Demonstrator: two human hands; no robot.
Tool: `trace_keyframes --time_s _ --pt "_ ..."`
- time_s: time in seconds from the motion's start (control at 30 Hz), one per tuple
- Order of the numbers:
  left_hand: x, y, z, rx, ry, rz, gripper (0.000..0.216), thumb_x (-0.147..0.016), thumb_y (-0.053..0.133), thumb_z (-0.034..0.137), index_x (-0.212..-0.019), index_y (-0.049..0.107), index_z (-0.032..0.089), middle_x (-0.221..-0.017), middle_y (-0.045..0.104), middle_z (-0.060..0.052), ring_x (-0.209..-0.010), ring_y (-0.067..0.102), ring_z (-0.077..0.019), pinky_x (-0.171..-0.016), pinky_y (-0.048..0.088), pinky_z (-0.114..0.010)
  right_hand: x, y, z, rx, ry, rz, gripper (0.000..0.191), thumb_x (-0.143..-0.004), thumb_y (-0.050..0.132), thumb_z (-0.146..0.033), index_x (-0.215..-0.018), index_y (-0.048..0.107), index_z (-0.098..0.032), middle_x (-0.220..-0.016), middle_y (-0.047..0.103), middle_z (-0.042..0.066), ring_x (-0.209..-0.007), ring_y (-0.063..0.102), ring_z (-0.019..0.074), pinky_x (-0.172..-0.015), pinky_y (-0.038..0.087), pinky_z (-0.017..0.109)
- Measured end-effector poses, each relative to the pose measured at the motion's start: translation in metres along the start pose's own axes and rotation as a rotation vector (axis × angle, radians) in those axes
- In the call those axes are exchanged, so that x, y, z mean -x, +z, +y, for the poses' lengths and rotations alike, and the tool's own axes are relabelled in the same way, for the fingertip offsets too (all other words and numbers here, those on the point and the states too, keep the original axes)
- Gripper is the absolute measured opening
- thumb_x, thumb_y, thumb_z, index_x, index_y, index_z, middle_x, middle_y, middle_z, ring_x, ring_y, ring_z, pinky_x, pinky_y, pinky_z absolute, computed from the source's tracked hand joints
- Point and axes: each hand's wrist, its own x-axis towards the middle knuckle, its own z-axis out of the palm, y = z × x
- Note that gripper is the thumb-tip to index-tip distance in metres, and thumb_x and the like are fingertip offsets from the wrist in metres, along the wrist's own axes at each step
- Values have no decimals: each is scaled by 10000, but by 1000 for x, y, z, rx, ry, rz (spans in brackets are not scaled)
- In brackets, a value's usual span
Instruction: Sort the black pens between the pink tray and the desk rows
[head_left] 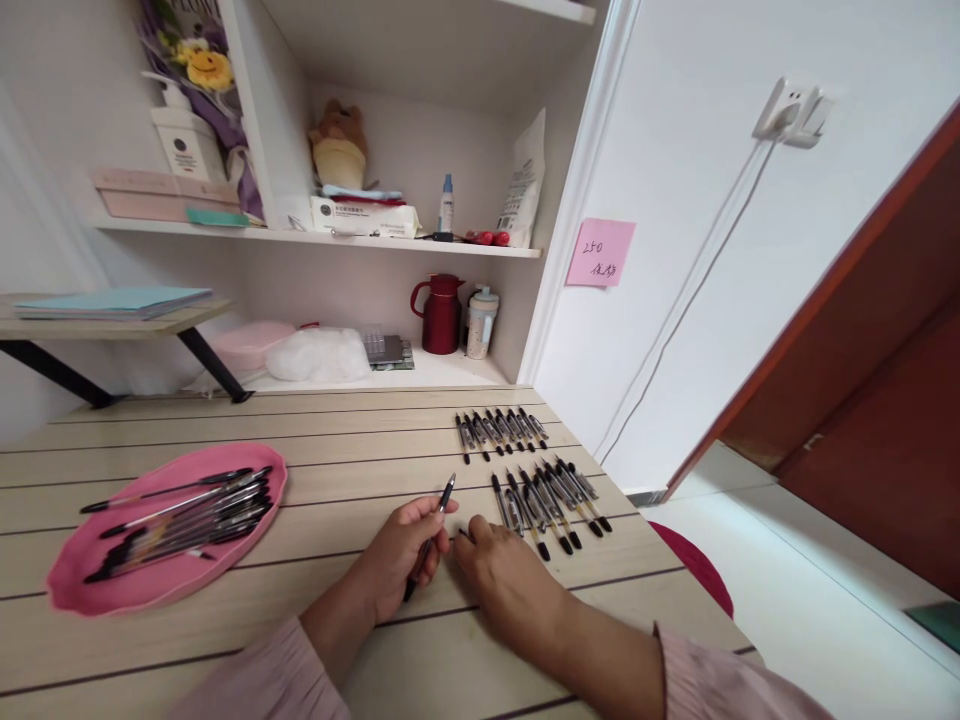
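Note:
My left hand (409, 550) is closed around a black pen (447, 492), its pointed end up and away from me and its dark lower end showing under the fingers. Just to the right, my right hand (506, 575) is curled with its back to me. A small dark bit shows at its fingertips, too hidden to name. Beyond the right hand lies a row of pens (551, 500), side by side, with black ends towards me. Farther back is a second row of pens (501, 432). At the left, a pink tray (67, 590) holds a heap of pens (199, 515).
The striped wooden table (330, 450) meets a white shelf unit (360, 240) at the back. In it stand a red jug (441, 315) and a light cup (481, 322). A small raised stand (172, 318) occupies the back left. A red stool (694, 565) is beside the table's right edge.

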Motion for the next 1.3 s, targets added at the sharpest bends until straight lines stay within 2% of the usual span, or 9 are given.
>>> trace_keyframes --time_s 0.17,0.3,0.43,0.53,0.7,0.83,1.03,1.17,1.3 --pt "0 0 0 2 4 -2 362 -724 537 328 -1040 521 153 -551 505 59 -343 376 -27 -337 207 -157 -15 2 10 41 95 -1 204 -658 516 -96 -855 564 -122 -833 599 130 -756 563 227 -658 399 305" --pt "0 0 -1 4 11 -13 344 -731 524 305 -1037 518 150 -555 504 56 -340 364 -27 -336 204 -157 -22 3 25 6 202 19 133 -730 475 -127 -813 580 -130 -796 631 120 -731 584 203 -651 377 272" --pt "1 1 -2 -2 14 -8 334 -741 511 302 -1035 519 144 -559 503 53 -337 353 -26 -335 199 -161 -25 2 39 -6 310 15 180 -794 420 -170 -775 597 -150 -800 649 105 -732 599 187 -626 358 250" --pt "1 1 -2 5 10 -5 341 -733 520 301 -1036 524 144 -561 505 51 -342 360 -27 -339 196 -162 -25 -1 48 -41 325 34 202 -815 405 -192 -798 605 -175 -829 656 81 -775 598 178 -646 352 243" --pt "1 1 -1 8 6 -2 361 -727 527 307 -1050 522 147 -563 507 49 -343 365 -27 -339 192 -161 -28 -5 53 -112 255 36 198 -803 431 -244 -858 618 -209 -850 669 53 -808 598 175 -662 351 240" --pt "1 1 0 -3 -7 -2 364 -732 520 301 -1063 516 148 -559 506 50 -340 363 -29 -336 201 -160 -29 1 46 -76 261 0 213 -757 479 -295 -877 628 -202 -820 675 72 -784 604 199 -639 363 255" --pt "1 1 0 -3 -9 11 348 -734 515 273 -1059 524 150 -558 510 44 -348 376 -33 -341 211 -156 -38 4 50 -37 276 -46 198 -723 490 -288 -798 642 -186 -806 675 86 -750 606 211 -605 370 260" --pt "0 0 0 37 3 38 353 -735 526 287 -1061 523 151 -556 504 46 -345 360 -30 -342 213 -157 -50 -9 65 -108 131 -18 166 -729 496 -214 -827 628 -187 -825 668 53 -761 594 170 -629 366 229" --pt "0 -3 4 117 15 80 353 -727 542 291 -1048 525 145 -564 502 43 -361 357 -25 -350 215 -155 -54 -15 76 23 -87 3 159 -777 459 -156 -864 591 -138 -881 634 92 -773 583 170 -641 362 238"
